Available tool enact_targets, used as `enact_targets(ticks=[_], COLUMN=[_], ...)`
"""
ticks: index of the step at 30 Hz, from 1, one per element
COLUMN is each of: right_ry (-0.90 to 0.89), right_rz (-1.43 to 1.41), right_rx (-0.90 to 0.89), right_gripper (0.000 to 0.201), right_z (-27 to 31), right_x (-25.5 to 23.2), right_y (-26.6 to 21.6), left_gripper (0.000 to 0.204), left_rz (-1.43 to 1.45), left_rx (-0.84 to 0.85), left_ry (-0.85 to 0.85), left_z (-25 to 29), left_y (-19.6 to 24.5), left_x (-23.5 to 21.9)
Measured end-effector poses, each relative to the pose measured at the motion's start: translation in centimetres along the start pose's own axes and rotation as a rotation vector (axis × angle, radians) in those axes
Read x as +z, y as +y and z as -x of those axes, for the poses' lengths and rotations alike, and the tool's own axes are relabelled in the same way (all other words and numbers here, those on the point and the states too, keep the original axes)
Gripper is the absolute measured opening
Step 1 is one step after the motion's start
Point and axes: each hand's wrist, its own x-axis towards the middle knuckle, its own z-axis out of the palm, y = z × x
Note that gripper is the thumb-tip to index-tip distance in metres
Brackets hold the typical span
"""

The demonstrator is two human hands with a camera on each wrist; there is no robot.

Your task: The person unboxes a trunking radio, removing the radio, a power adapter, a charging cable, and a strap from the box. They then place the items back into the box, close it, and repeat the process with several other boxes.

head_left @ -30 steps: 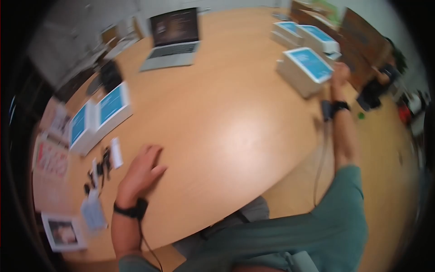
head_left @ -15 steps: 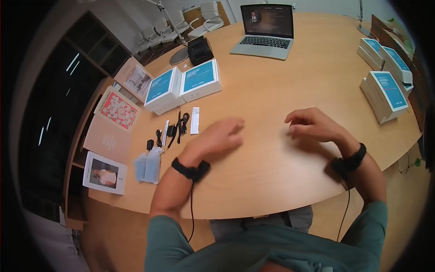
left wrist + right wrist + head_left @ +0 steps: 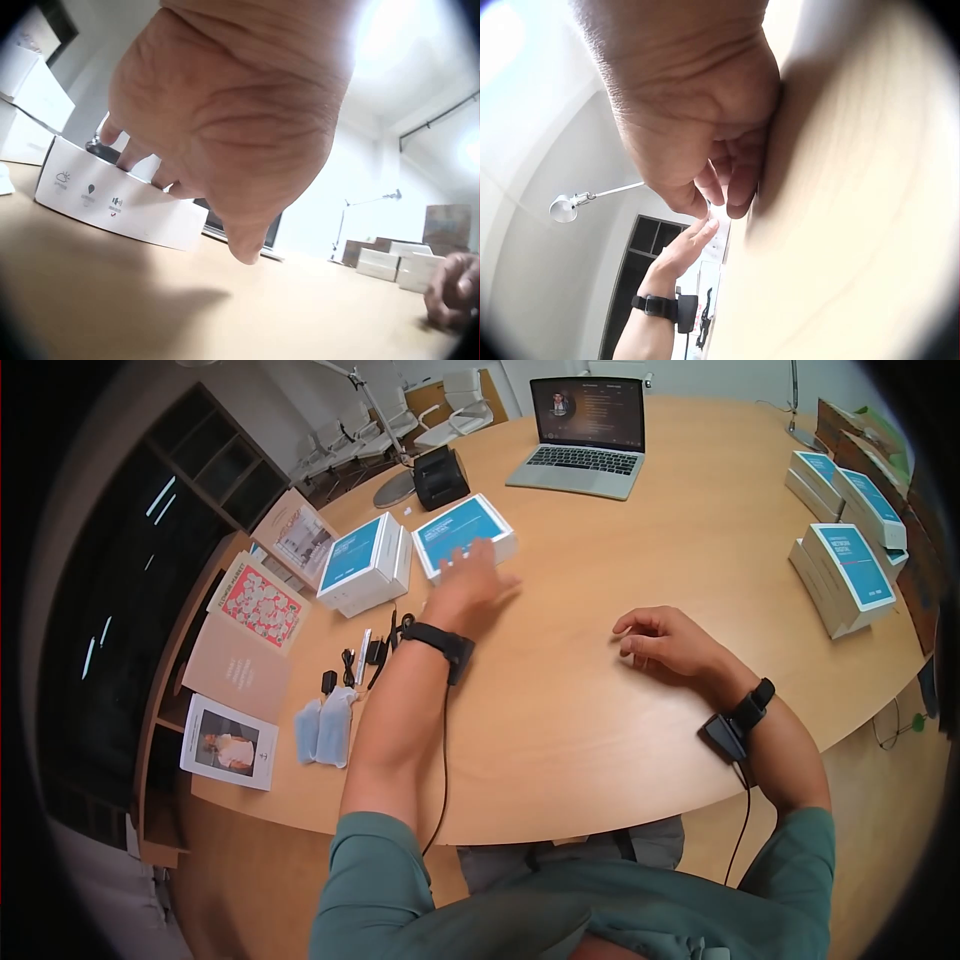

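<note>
My left hand (image 3: 468, 588) reaches over the near edge of a white box with a blue label (image 3: 462, 528). Its fingers (image 3: 129, 155) extend onto the box top, and the thumb (image 3: 246, 244) points down, off the box's side, in the left wrist view. A narrow gap parts this box from a stack of similar boxes (image 3: 362, 568) on its left. On the table toward the right, my right hand (image 3: 670, 642) rests with loosely bent fingers and holds nothing.
More blue-labelled boxes (image 3: 842, 575) stand at the right edge. A laptop (image 3: 582, 440) sits open at the back, beside a black device (image 3: 440, 478). Cables (image 3: 376, 652), pale blue pouches (image 3: 324, 728) and brochures (image 3: 262, 605) lie along the left.
The right hand has come back from the right-hand boxes to mid-table. The left hand has moved forward to the box, which has shifted right, apart from the stack. The head view has turned left.
</note>
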Motion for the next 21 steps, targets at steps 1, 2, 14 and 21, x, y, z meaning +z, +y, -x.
enact_targets(ticks=[1, 2, 14, 21], right_ry=[0.013, 0.013, 0.426, 0.473], right_rz=[-0.011, -0.013, 0.086, 0.209], right_rx=[-0.005, -0.005, -0.209, -0.228], right_gripper=[0.024, 0.024, 0.037, 0.062], right_z=[0.0, 0.0, -0.6, 0.1], right_x=[-0.1, 0.0, -1.3, -1.1], right_y=[0.0, 0.1, 1.6, 0.8], left_gripper=[0.092, 0.096, 0.074, 0.071], left_rz=[-0.001, -0.07, 0.15, 0.123], left_rx=[-0.001, 0.041, 0.122, 0.506], left_ry=[0.0, 0.02, -0.016, 0.047], left_z=[1.2, 2.8, 1.5, 11.6], left_y=[1.5, 3.1, -2.2, 2.9], left_x=[0.3, 0.6, 0.8, 0.7])
